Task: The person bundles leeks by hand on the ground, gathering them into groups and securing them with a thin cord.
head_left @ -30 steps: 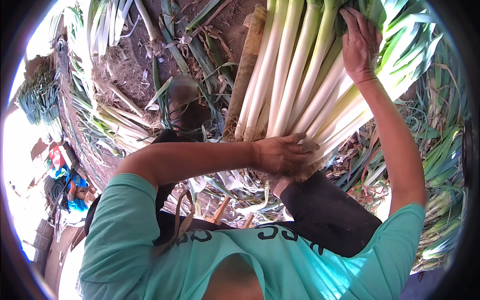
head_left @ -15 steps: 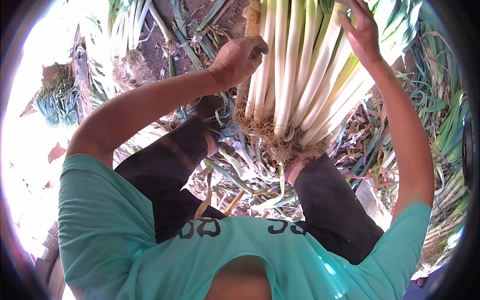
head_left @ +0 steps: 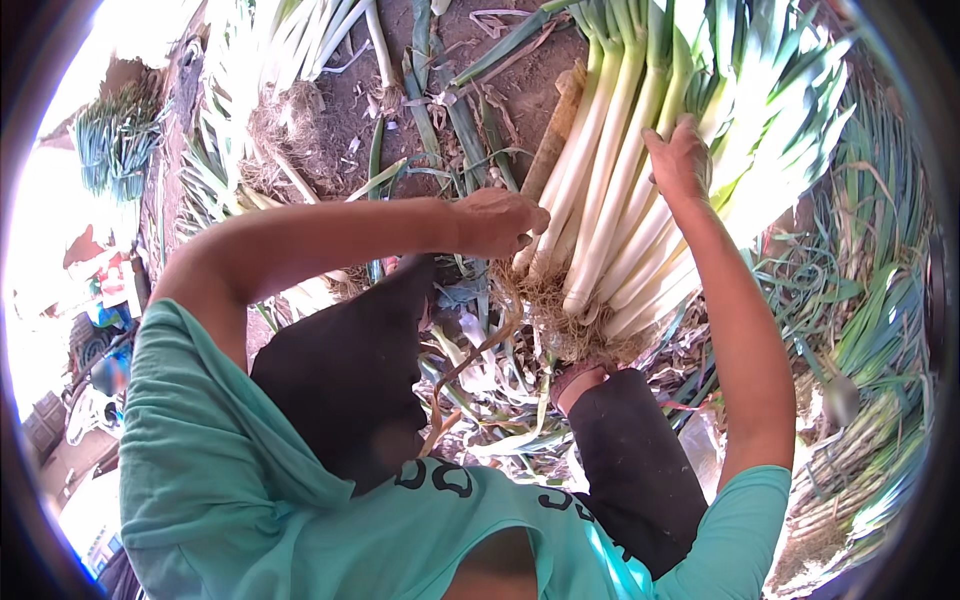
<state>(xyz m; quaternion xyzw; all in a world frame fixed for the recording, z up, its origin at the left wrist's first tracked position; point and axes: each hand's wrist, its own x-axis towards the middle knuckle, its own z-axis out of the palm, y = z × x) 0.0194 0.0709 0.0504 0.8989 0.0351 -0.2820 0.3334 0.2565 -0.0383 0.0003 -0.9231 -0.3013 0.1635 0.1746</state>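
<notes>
A thick bundle of leeks (head_left: 605, 190) lies before me, white stalks and shaggy roots toward me, green leaves fanning away to the upper right. My left hand (head_left: 503, 222) is at the bundle's left edge near the root ends. Its fingers are curled closed, and what they pinch is hidden. A flat brown strip (head_left: 553, 132) runs along that same side of the stalks. My right hand (head_left: 682, 165) lies higher on the bundle, its fingers bent over a leek stalk where white turns to green.
More leeks (head_left: 325, 40) with roots lie at the far left. Green leaves and stalks (head_left: 885, 290) are heaped along the right side. Leaf scraps (head_left: 480, 365) litter the ground around my feet. Another green bundle (head_left: 115, 135) stands at the far left edge.
In the view, the bundle sits lower and further right. My left hand has come down toward the root ends; my right hand has come nearer me and rests on the stalks.
</notes>
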